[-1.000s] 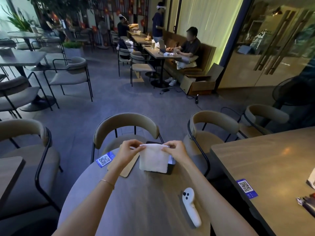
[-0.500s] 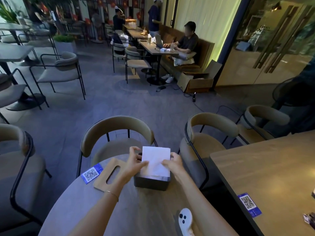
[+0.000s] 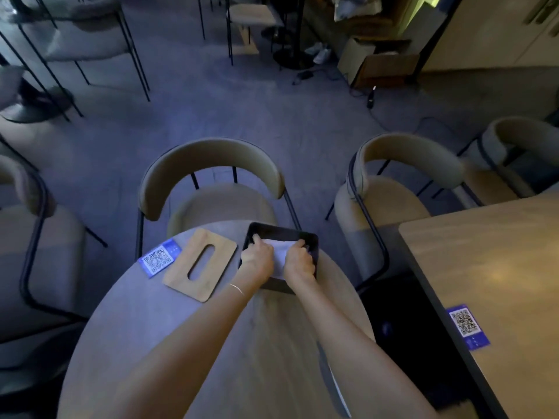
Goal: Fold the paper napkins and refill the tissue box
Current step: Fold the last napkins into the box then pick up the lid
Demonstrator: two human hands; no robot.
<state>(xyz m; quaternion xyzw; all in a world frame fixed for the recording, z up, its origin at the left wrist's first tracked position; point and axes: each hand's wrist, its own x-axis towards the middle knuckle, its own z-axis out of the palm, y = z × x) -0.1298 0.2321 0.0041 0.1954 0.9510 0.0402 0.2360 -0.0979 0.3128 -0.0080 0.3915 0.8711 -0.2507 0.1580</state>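
A black open tissue box [image 3: 311, 241] stands near the far edge of the round table [image 3: 181, 343]. Inside it lies a folded white napkin [image 3: 282, 248], mostly covered by my hands. My left hand [image 3: 257, 257] presses on the napkin's left side and my right hand [image 3: 299, 263] grips its right side, both down inside the box. The box's wooden lid [image 3: 199, 264], with an oval slot, lies flat on the table to the left of the box.
A blue QR-code sticker [image 3: 158, 258] is on the table left of the lid. A beige chair [image 3: 211, 189] stands just behind the table. A wooden table [image 3: 490, 282] with another QR sticker [image 3: 465, 325] is at the right.
Both hands lowered the folded napkin from above the box down into it. My view tilted downward and closer to the table.
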